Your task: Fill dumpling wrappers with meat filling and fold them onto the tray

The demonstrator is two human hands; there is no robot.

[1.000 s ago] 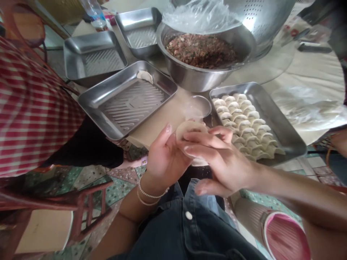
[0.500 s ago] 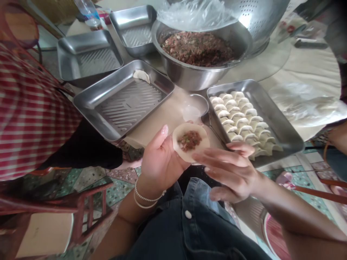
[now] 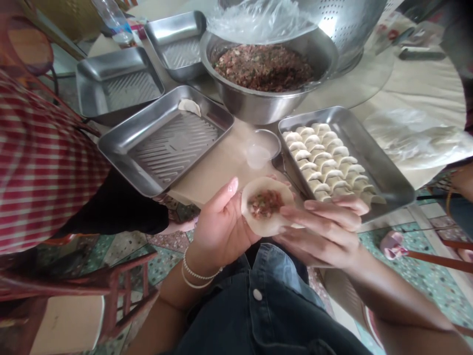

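Observation:
A round dumpling wrapper (image 3: 251, 195) lies across the fingers of my left hand (image 3: 223, 229), with a mound of meat filling (image 3: 265, 204) in its middle. The left thumb is raised beside the wrapper's edge. My right hand (image 3: 325, 229) has its fingertips on the right edge of the wrapper, taking hold of it there. The wrapper is still flat and unfolded. Just beyond my hands stands a small clear bowl (image 3: 263, 148) of whitish liquid. To the right, a metal tray (image 3: 384, 172) holds rows of folded dumplings (image 3: 328, 158).
A large steel bowl (image 3: 258, 106) of meat filling, partly covered by plastic film (image 3: 262, 22), stands beyond. On the left is a metal tray (image 3: 148, 172) with one dumpling (image 3: 189, 107). Two more trays and a steel colander (image 3: 343, 29) sit behind. A person in a checked shirt (image 3: 40, 167) is close by.
My right hand's fingers have come up against the wrapper's right edge. Both hands and the wrapper have shifted slightly right and nearer to me.

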